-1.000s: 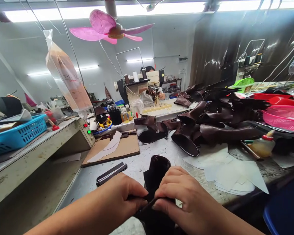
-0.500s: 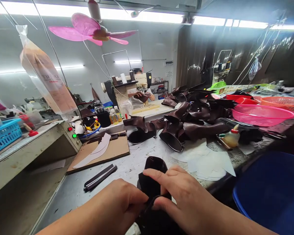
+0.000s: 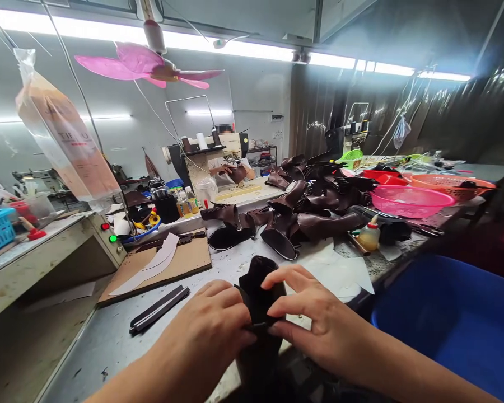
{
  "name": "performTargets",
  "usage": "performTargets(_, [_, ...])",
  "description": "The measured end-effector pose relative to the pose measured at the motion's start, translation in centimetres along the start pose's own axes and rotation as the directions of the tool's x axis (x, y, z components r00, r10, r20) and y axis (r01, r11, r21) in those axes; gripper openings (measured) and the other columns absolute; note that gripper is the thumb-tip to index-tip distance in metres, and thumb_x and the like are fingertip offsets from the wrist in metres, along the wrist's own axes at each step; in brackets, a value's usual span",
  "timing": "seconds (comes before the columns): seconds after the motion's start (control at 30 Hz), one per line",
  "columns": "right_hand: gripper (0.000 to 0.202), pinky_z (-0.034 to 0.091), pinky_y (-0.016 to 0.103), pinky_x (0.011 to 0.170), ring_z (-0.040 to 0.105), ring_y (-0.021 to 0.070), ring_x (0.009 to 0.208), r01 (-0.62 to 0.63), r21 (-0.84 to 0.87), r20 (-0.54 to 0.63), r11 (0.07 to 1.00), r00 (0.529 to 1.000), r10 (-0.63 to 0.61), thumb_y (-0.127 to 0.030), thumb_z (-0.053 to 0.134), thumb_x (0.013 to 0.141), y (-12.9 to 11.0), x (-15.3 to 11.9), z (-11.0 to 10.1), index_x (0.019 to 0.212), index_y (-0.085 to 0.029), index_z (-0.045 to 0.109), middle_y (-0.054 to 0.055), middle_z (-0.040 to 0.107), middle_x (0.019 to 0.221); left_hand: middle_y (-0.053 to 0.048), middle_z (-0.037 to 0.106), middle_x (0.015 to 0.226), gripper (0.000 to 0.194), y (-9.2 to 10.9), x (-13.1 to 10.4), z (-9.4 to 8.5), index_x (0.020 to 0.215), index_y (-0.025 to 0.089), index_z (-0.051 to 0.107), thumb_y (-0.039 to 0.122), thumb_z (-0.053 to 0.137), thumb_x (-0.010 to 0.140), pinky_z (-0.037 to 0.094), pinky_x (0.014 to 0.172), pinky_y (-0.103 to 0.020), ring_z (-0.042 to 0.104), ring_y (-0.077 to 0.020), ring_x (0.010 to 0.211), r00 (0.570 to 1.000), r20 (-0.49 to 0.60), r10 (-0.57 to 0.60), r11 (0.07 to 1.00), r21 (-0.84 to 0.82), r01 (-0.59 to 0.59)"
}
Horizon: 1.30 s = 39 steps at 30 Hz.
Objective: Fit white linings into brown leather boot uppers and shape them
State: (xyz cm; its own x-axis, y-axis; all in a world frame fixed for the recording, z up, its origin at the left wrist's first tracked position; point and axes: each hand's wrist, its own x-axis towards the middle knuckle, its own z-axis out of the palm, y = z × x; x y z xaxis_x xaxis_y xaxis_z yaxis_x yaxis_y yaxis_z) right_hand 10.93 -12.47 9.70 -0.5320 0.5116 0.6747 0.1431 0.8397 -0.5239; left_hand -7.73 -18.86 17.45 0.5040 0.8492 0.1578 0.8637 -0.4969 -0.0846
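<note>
A dark leather boot upper (image 3: 260, 358) stands at the near edge of the bench, its opening facing up. My left hand (image 3: 222, 319) is closed on the left side of its rim. On the right side, my right hand (image 3: 306, 313) has its thumb outside and its fingers bent over the opening, gripping the edge. Several similar brown leather uppers (image 3: 279, 229) lie in a pile beyond my hands. Black and white strips (image 3: 159, 309) rest to the left.
A brown board (image 3: 193, 257) with white pattern pieces lies at left. White sheets (image 3: 340, 274), a glue bottle (image 3: 368, 235), a pink basket (image 3: 411, 201) and a blue tub (image 3: 453, 313) are at right. A person works at a sewing machine (image 3: 210, 162) behind.
The view has shifted right. My left hand has turned knuckles up on the rim. My right hand's fingers have spread and bent over the opening.
</note>
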Motion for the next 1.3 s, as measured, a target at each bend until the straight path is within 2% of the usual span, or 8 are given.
performTargets(0.13, [0.005,0.017,0.049,0.114,0.061,0.0163,0.094,-0.003,-0.019,0.101,1.0,0.995,0.004,-0.021,0.06,0.086,0.2,-1.0,-0.9,0.089,-0.02,0.063,0.002,0.067,0.097,-0.001,0.065,0.075,0.014,0.7,1.3,2.4,0.079,0.021,0.065,0.017,0.052,0.083,0.044,0.064,-0.024,0.059,-0.0141,0.069,0.991,-0.046,-0.126,0.99,-0.067,0.123])
performTargets(0.33, [0.012,0.043,0.045,0.096,0.058,0.0242,0.097,-0.209,-0.073,-0.036,0.975,0.978,0.207,-0.032,0.068,0.081,0.9,-2.3,-2.2,0.086,-0.021,0.068,0.003,0.067,0.08,0.0,0.063,0.074,0.012,2.7,3.6,4.5,0.073,0.021,0.063,0.023,0.054,0.081,0.041,0.064,-0.025,0.057,-0.0142,0.069,0.974,-0.131,-0.187,0.915,-0.383,0.125])
performTargets(0.47, [0.011,0.034,0.045,0.105,0.057,0.0173,0.086,-0.264,0.034,-0.109,0.964,0.958,0.266,-0.033,0.065,0.083,2.1,-3.8,-3.7,0.08,-0.022,0.068,-0.002,0.059,0.075,0.003,0.062,0.073,0.024,3.0,5.3,5.3,0.094,0.021,0.059,0.027,0.064,0.071,0.042,0.062,-0.025,0.057,-0.0138,0.068,0.932,0.055,-0.359,0.54,-0.802,0.255])
performTargets(0.57, [0.015,0.021,0.047,0.112,0.056,0.0152,0.082,-0.242,0.077,-0.1,0.967,0.963,0.249,-0.036,0.066,0.082,2.6,-4.9,-4.6,0.079,-0.022,0.067,-0.004,0.058,0.071,0.003,0.064,0.074,0.073,2.7,6.7,6.4,0.13,0.022,0.039,0.032,0.071,0.066,0.042,0.062,-0.026,0.059,-0.0149,0.068,0.941,0.174,-0.291,0.243,-0.937,0.249])
performTargets(0.67, [0.017,0.018,0.047,0.113,0.057,0.0149,0.081,-0.255,0.087,-0.112,0.963,0.958,0.264,-0.038,0.067,0.081,2.6,-5.6,-5.1,0.078,-0.021,0.067,-0.004,0.057,0.071,0.001,0.066,0.078,0.1,2.3,7.8,7.2,0.141,0.021,0.025,0.037,0.079,0.059,0.042,0.068,-0.028,0.06,-0.0158,0.072,0.962,0.214,-0.168,0.134,-0.962,0.238])
performTargets(0.93, [0.018,0.019,0.048,0.112,0.058,0.0149,0.078,-0.262,0.082,-0.106,0.962,0.957,0.27,-0.04,0.065,0.082,2.5,-5.7,-5.3,0.079,-0.023,0.069,-0.003,0.059,0.071,0.006,0.055,0.062,0.045,2.2,8.2,6.4,0.076,0.016,0.06,0.047,0.082,0.051,0.032,0.056,-0.022,0.047,-0.0082,0.058,0.926,0.352,-0.14,0.204,-0.904,0.375])
performTargets(1.07, [0.017,0.029,0.044,0.107,0.058,0.0165,0.08,-0.326,0.051,-0.132,0.944,0.935,0.33,-0.038,0.064,0.082,2.1,-5.2,-5.7,0.077,-0.023,0.069,-0.003,0.059,0.071,0.006,0.054,0.061,0.039,2.9,8.2,5.9,0.074,0.018,0.062,0.044,0.08,0.052,0.036,0.059,-0.023,0.048,-0.01,0.06,0.933,0.277,-0.227,0.196,-0.926,0.323])
performTargets(1.3, [0.012,0.044,0.03,0.078,0.057,0.0181,0.086,-0.373,-0.028,-0.032,0.927,0.928,0.372,-0.032,0.062,0.084,0.9,-3.7,-6.9,0.087,-0.027,0.072,0.0,0.06,0.078,0.0,0.061,0.086,0.013,3.7,8.0,3.7,0.063,0.019,0.062,0.029,0.07,0.062,0.041,0.075,-0.026,0.054,-0.0161,0.083,0.957,-0.026,-0.29,0.503,-0.855,0.13])
